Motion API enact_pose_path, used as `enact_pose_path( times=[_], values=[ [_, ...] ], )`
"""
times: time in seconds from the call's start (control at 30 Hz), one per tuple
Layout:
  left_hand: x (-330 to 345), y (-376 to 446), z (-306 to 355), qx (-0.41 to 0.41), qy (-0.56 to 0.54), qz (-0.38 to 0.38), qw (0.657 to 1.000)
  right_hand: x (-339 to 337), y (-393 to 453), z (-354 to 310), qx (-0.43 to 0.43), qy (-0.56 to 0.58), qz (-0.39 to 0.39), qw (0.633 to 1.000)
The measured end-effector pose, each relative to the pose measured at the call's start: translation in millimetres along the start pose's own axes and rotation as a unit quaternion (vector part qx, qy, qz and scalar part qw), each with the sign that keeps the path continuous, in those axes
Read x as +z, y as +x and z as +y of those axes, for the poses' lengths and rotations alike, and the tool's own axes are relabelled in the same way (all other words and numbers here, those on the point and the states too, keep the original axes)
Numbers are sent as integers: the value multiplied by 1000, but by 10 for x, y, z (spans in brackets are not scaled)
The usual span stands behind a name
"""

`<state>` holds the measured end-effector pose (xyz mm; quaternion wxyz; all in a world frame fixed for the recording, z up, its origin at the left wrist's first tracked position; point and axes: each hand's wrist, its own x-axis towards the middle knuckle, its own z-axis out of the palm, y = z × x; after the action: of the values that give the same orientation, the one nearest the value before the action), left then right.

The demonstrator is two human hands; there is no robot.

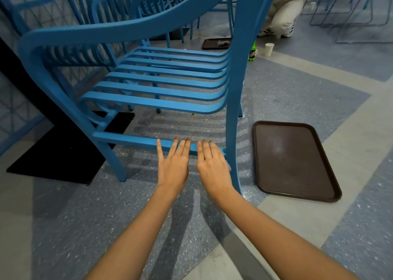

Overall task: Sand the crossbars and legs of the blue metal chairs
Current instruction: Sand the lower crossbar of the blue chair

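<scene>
A blue metal chair (161, 75) with a slatted seat stands in front of me. Its low crossbar (127, 139) runs between the near legs. My left hand (173, 165) lies flat with fingers spread, the fingertips resting over the crossbar. To its right, my right hand (212, 166) lies flat on the crossbar with fingers together, against the right leg (232, 118). A small grey scrap (229, 165) peeks out at this hand's outer edge; I cannot tell what it is or whether the hand holds it.
A brown tray (295, 160) lies on the floor right of the chair. A black table base (57, 152) sits at left. Behind are more blue chairs (102, 9), another tray (214, 44), a green bottle (252, 52), a paper cup (269, 49) and a crouching person (282, 14).
</scene>
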<state>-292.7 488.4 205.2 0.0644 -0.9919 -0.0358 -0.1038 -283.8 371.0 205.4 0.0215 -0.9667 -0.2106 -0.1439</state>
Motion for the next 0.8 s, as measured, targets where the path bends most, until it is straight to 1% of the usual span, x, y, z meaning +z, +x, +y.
enact_pose_path(
  times=[0.13,0.23,0.33,0.4,0.5,0.8],
  values=[
    [-15,6,-5,-4,3,4,1000,-5,-47,78,21,0,-13,1000],
    [-29,11,-2,-4,-1,0,1000,-7,-5,71,26,40,-41,998],
    [-52,22,16,-13,-21,-6,1000,-74,123,-15,36,78,-29,996],
    [-73,38,31,-17,-26,-14,999,-97,175,-108,9,94,-16,995],
    [-104,48,25,-11,-15,-26,999,-65,198,-191,-14,91,-30,995],
    [-85,37,15,-10,-31,-20,999,0,86,-59,-4,62,-57,996]
  ],
)
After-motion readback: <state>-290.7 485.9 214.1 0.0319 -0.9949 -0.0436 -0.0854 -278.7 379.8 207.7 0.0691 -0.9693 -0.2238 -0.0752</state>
